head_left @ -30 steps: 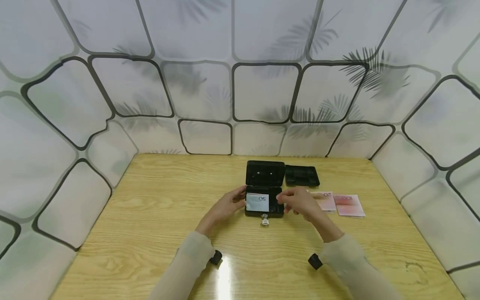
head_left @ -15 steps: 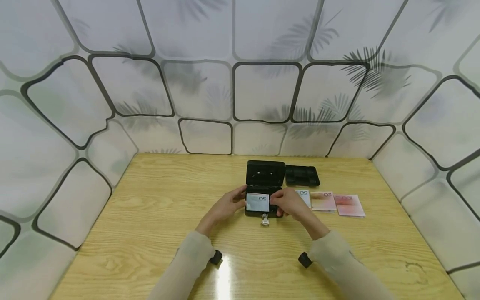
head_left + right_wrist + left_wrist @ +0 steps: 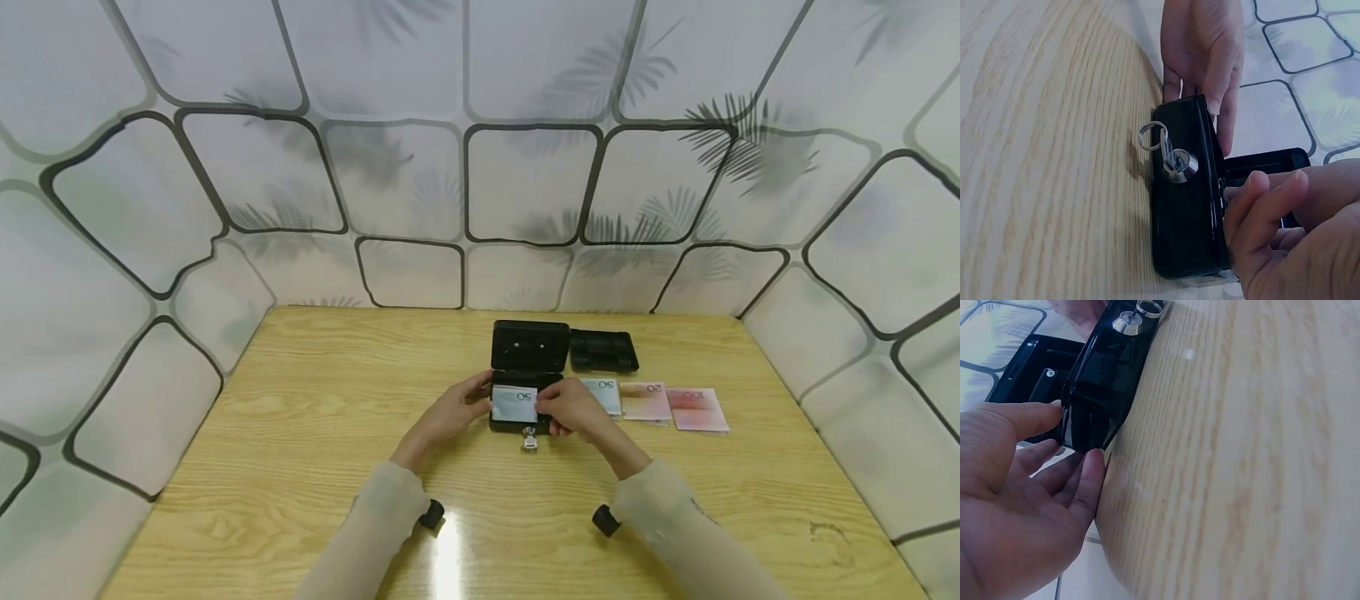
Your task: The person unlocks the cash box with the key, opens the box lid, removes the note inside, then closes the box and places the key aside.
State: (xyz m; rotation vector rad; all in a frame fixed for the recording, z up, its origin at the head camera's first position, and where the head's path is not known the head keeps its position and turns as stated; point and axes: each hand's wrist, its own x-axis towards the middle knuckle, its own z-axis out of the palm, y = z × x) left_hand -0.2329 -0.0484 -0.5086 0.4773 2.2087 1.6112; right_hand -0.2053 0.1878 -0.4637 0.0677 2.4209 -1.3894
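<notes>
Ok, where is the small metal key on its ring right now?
The small metal key sits in the lock on the front wall of the open black metal cash box, mid-table in the head view, between both hands.

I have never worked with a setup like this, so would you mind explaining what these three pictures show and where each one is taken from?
No machine here: a person works with bare hands. The wide picture comes from a head camera looking down at a wooden table. The other two come from cameras on the wrists. An open black cash box stands on the table, with a key in its front lock and a banknote inside. The left hand touches the box's left side with straight fingers. The right hand curls its fingers at the right rim; whether it pinches the note is unclear. A black tray and three more notes lie to the right.
</notes>
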